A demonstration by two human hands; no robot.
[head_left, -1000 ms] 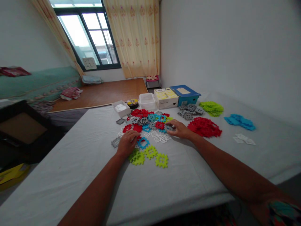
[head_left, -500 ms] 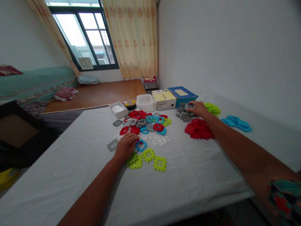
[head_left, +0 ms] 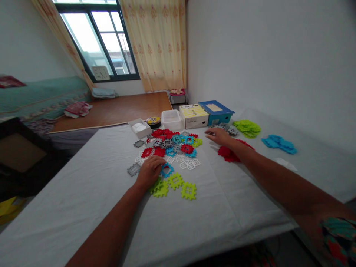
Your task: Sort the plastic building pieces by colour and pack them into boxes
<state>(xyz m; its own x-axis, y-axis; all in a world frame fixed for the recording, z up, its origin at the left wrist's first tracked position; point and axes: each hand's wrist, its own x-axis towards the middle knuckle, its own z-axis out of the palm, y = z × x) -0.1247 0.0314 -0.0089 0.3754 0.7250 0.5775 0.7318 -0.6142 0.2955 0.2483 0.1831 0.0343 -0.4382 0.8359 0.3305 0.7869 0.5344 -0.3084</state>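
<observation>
My left hand [head_left: 151, 170] rests at the near left side of a mixed heap of plastic pieces, its fingers curled beside a blue square piece [head_left: 170, 170]; what its fingertips hold, if anything, is hidden. Over the cloth right of the heap, my right hand [head_left: 218, 135] is in front of the grey pile [head_left: 229, 128], fingers stretched leftward with nothing visible in them. Beneath my right wrist lies a red pile [head_left: 226, 154]. Green pieces [head_left: 189, 191] are nearest to me, and white window-like pieces [head_left: 190, 164] lie along the heap's near edge.
A green pile [head_left: 247, 128] and a blue pile [head_left: 279, 144] lie at the right. Along the back stand a white box [head_left: 139, 129], a round tin [head_left: 154, 122], a clear tub [head_left: 171, 119], a yellow box [head_left: 194, 116] and a blue box [head_left: 217, 112].
My right hand has moved left from the grey pile toward the mixed heap, uncovering more of the grey pile. My left hand has stayed nearly in place.
</observation>
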